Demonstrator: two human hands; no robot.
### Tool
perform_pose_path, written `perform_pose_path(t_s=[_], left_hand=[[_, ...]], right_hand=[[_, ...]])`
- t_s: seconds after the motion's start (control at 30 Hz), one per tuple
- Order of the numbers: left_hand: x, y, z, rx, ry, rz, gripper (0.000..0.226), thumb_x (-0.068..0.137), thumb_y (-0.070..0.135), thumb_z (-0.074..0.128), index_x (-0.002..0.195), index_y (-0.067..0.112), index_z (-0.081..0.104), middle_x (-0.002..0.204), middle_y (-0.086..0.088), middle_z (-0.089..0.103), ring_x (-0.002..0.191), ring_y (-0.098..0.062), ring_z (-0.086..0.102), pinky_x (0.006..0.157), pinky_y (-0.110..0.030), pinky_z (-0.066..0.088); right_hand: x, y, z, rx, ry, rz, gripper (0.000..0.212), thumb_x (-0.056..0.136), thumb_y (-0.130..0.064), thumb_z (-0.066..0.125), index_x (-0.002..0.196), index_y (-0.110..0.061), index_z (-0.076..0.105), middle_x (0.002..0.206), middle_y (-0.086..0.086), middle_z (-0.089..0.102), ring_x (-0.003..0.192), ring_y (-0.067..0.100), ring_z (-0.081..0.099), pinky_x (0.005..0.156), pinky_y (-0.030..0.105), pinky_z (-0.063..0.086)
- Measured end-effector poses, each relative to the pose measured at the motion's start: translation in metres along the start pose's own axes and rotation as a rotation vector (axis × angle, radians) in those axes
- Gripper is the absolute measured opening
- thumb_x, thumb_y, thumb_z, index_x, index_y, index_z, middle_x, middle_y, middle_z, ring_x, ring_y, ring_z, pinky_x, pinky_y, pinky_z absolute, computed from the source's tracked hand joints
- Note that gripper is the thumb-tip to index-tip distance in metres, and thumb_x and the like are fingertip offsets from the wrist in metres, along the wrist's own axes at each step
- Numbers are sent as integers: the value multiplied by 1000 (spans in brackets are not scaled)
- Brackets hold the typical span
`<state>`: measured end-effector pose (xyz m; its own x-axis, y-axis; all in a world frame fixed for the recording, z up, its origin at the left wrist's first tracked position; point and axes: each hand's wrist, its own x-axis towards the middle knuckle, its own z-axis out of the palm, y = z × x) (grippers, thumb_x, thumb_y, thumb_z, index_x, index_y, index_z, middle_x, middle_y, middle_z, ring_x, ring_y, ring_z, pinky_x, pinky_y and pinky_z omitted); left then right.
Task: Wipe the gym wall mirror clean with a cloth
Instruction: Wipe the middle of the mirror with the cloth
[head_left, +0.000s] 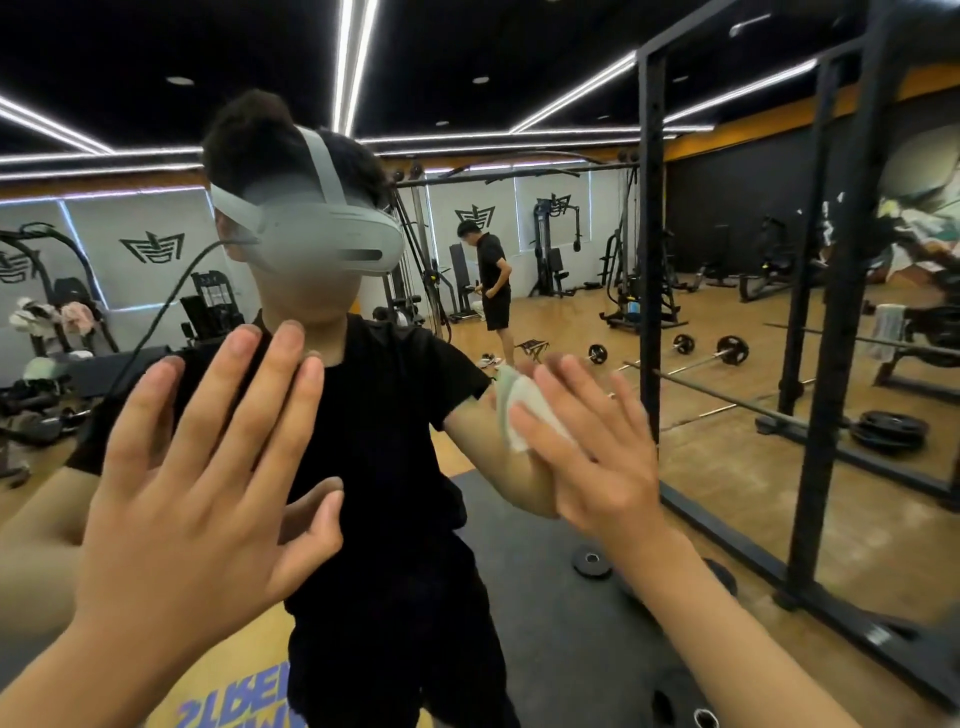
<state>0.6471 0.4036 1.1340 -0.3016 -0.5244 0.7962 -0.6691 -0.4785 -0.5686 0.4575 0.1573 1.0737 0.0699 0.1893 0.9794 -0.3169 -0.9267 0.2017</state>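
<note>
Head view. Cloth (522, 408) flat against the mirror (571, 249), right of centre at the reflected person's (384, 415) upper arm, pinned to the glass under the straight fingers of the right hand (589, 457). Long axis tilted, upper end toward the top left, lower end toward the bottom right beneath the fingertips. Folded into a small pad, white, slightly rumpled, with a pale green band along its left edge. Left hand (208, 467) released, fingers straight and spread, palm toward the glass, fingertips meeting their own reflection, grasping nothing. In the glass: grey headset (322, 234), barbell (717, 353) on wood floor; black rack (831, 312) at right.
</note>
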Motion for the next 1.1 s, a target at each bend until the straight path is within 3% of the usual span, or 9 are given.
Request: perform_pose_path(t_s=[0.13, 0.23, 0.43, 0.57, 0.63, 0.7, 0.77, 0.83, 1.1], left_hand=[[2, 2, -1, 29, 5, 8, 79, 100, 44, 44, 162, -2, 33, 172, -20, 27, 160, -39, 23, 123, -66, 22], [2, 2, -2, 51, 20, 17, 79, 99, 44, 45, 161, -2, 35, 170, -21, 30, 158, -39, 29, 123, -65, 23], [5, 3, -6, 72, 21, 7, 79, 97, 43, 49, 161, -1, 37, 171, -19, 30, 158, -36, 29, 126, -59, 19], [3, 1, -8, 62, 3, 20, 82, 96, 47, 49, 161, -1, 35, 172, -19, 27, 159, -37, 27, 127, -60, 19], [3, 2, -8, 85, -8, 18, 84, 96, 48, 47, 162, -1, 32, 172, -20, 24, 159, -37, 25, 126, -61, 20], [4, 3, -7, 104, -21, 15, 84, 97, 48, 45, 163, -1, 30, 173, -20, 23, 160, -37, 24, 125, -62, 22], [5, 3, -7, 108, -29, 13, 84, 98, 49, 44, 163, -2, 29, 173, -19, 22, 160, -36, 23, 124, -62, 23], [4, 2, -7, 88, -41, 15, 84, 99, 50, 42, 164, -1, 27, 174, -19, 21, 160, -36, 22, 125, -62, 22], [4, 0, -11, 67, -65, 12, 87, 100, 50, 42, 165, -3, 19, 175, -19, 14, 161, -36, 19, 127, -60, 21]], right_hand=[[-13, 62, -24, 15, 115, 614, 40, 107, -7, 49, 146, -11, 56, 157, 12, 47, 154, 29, 33, 127, 60, 19], [11, 39, -14, 82, 301, 1001, 42, 108, -16, 47, 150, -20, 54, 160, 3, 46, 152, 17, 35, 122, 54, 34], [38, -123, 30, 212, 114, 402, 40, 109, -9, 41, 147, -12, 54, 157, 13, 47, 152, 29, 37, 124, 50, 31], [26, -82, 16, 124, -29, -72, 42, 102, -9, 62, 143, -20, 60, 150, 11, 55, 146, 29, 46, 122, 51, 33], [30, -26, 2, -7, 18, 81, 46, 97, -4, 67, 140, -19, 61, 150, 9, 55, 148, 30, 44, 123, 55, 29], [42, 22, -14, -18, 118, 504, 40, 102, -4, 56, 140, -17, 61, 152, 1, 53, 152, 28, 36, 124, 61, 25], [64, 31, -18, 31, 247, 811, 38, 106, -11, 50, 141, -20, 60, 150, -5, 53, 150, 22, 40, 122, 57, 33], [87, 3, -4, 49, 321, 896, 36, 109, -17, 47, 143, -19, 59, 147, -1, 58, 140, 15, 50, 115, 46, 45], [67, -110, 17, 178, -71, 91, 42, 102, 0, 59, 142, -11, 58, 154, 15, 50, 150, 27, 41, 123, 51, 31]])
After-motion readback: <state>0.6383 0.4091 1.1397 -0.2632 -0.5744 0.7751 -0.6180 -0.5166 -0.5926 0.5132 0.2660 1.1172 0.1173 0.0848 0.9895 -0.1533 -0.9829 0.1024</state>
